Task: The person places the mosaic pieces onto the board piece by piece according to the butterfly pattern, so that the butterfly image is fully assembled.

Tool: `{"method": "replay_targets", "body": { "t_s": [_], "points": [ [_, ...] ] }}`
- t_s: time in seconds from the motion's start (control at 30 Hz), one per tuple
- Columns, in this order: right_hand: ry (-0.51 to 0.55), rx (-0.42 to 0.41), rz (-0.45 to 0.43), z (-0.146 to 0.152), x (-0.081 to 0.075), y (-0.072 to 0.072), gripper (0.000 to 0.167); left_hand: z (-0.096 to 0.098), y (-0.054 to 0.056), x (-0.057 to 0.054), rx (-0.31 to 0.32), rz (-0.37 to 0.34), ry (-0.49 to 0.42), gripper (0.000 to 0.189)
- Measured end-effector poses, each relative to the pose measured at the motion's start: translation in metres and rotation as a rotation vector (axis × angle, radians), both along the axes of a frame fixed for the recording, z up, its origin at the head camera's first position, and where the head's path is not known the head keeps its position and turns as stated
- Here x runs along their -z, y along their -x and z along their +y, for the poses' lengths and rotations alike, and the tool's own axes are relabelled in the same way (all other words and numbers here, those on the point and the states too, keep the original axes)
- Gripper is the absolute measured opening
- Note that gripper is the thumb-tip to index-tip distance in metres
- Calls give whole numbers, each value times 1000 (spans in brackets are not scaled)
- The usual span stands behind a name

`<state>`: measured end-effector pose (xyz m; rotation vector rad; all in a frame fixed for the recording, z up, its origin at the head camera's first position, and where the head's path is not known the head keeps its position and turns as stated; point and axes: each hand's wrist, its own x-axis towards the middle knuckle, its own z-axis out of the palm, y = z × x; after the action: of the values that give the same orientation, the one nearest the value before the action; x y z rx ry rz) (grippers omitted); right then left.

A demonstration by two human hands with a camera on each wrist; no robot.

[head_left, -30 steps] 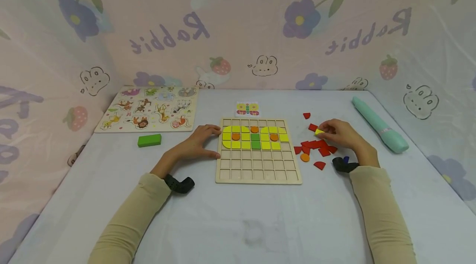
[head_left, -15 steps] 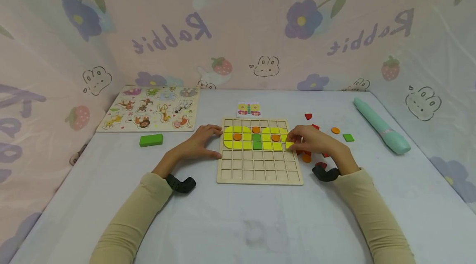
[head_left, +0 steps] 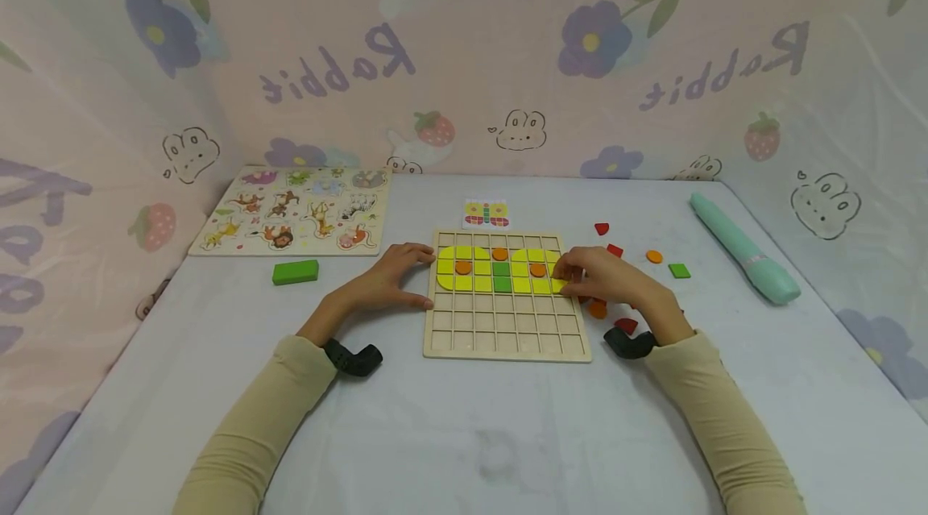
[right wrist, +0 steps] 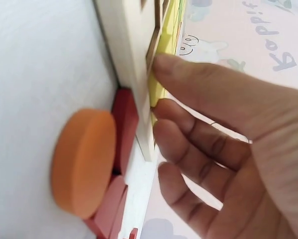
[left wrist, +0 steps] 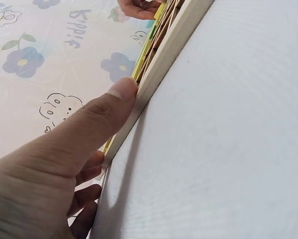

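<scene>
One yellow tile between pinching right fingers, relaxed left fingers against wooden board

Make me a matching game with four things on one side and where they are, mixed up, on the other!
Things:
1. Left hand
2. Right hand
3. Card
4. Green block

Places:
A. Just beyond the far edge of the grid
B. At the grid's left edge
C. On the near side of the animal board
D. Touching a yellow piece at the grid's right side

Right pairs: 1-B, 2-D, 3-A, 4-C
</scene>
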<state>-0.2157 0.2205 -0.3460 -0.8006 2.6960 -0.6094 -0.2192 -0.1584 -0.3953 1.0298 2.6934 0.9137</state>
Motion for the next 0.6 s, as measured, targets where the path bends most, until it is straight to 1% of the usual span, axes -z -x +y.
{"method": "replay_targets", "body": {
  "t_s": [0.2, 0.43, 0.6],
  "points": [
    [-9, -16, 27, 0, 1, 1, 24, 0, 0, 0, -3, -16, -3, 77],
    [-1, -40, 38, 1, 3, 2, 26, 0, 0, 0, 0, -12, -3, 77],
    [-14, -46, 58, 0, 4, 1, 26, 0, 0, 0, -4, -20, -2, 78]
  ]
}}
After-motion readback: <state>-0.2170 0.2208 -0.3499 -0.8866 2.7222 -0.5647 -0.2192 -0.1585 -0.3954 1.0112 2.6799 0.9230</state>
